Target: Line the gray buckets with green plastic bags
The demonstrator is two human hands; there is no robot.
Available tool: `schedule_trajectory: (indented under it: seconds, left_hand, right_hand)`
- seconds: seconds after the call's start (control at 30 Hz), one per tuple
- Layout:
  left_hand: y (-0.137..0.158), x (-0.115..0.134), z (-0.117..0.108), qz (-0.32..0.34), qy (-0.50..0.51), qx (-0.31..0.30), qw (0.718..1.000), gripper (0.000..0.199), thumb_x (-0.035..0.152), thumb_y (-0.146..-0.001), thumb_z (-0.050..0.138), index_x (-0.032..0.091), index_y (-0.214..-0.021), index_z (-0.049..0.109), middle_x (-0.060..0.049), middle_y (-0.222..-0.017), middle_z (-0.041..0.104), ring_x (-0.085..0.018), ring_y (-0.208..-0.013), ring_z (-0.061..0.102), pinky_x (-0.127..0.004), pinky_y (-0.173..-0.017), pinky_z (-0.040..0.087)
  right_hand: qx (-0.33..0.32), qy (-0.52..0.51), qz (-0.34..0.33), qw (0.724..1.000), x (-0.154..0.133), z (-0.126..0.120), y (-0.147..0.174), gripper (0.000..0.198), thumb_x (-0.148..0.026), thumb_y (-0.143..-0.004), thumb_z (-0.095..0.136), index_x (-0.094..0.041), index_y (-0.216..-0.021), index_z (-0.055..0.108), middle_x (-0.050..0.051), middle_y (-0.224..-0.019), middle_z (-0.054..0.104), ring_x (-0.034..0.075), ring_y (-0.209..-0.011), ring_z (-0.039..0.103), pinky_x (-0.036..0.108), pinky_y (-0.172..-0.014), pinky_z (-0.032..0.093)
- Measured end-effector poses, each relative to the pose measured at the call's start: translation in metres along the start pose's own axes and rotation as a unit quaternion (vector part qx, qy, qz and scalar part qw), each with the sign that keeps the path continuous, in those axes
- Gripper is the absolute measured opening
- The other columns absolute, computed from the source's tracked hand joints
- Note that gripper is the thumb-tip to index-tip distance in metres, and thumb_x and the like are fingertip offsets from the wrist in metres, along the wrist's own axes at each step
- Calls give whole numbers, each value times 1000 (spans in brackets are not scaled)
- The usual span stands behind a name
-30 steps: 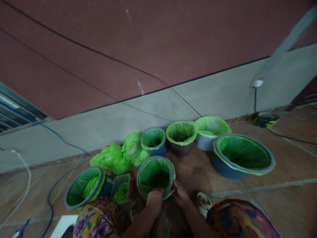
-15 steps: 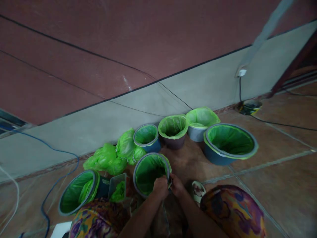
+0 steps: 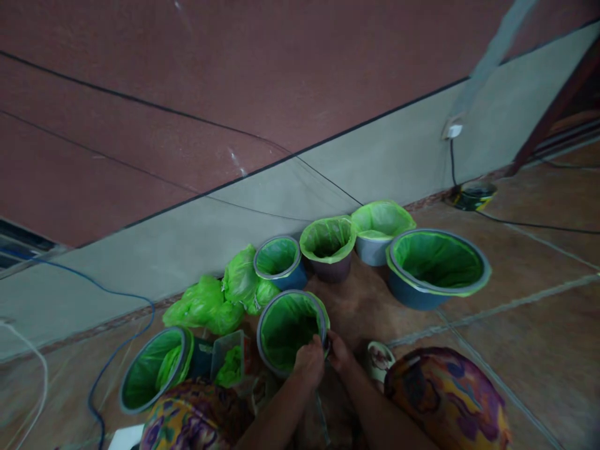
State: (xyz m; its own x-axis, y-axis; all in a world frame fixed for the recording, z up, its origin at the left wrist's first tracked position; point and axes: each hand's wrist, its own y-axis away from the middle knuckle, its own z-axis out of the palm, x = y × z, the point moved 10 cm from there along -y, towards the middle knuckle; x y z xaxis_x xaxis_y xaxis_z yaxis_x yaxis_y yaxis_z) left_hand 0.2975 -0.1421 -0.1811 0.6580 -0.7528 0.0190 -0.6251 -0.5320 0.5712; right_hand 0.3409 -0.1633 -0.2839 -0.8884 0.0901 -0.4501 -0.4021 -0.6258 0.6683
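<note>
Both hands meet at the lined pot's (image 3: 291, 331) near rim: left hand (image 3: 309, 362) and right hand (image 3: 340, 351) seemingly pinching the thin, slippery green liner (image 3: 285, 325) there; light, rigid pot.

your hands (image 3: 323, 359) meet at the near pot's (image 3: 290, 325) rim; three pots (image 3: 328, 247) line the wall behind it, a tub (image 3: 438, 269) to their right.
</note>
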Motion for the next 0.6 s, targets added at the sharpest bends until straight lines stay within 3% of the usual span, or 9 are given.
schedule_trajectory:
  seconds: [0.17,0.4,0.6]
  left_hand:
    - [0,-1,4,-37,-4,23,999,40,9,-89,28,13,-125,45,-16,-108,64,-26,-102,63,-36,-85,50]
    - [7,-7,13,-40,8,19,999,36,13,-88,35,16,-122,49,-14,-109,63,-26,-103,61,-38,-85,49]
    - [18,-27,26,-39,25,24,999,32,12,-88,35,16,-112,56,-14,-107,63,-26,-103,60,-39,-88,47]
  right_hand:
    - [8,19,5,1000,4,-7,-1,19,-29,-69,64,-20,-55,55,-1,-44,56,17,-51,60,26,-48,44]
    - [61,26,-3,998,-2,-23,-4,23,-37,-71,62,-21,-56,56,-2,-44,57,15,-44,54,27,-43,42]
    - [78,74,-108,988,-28,-27,-8,31,-50,-63,70,-21,-66,63,-3,-57,66,16,-57,60,28,-55,47]
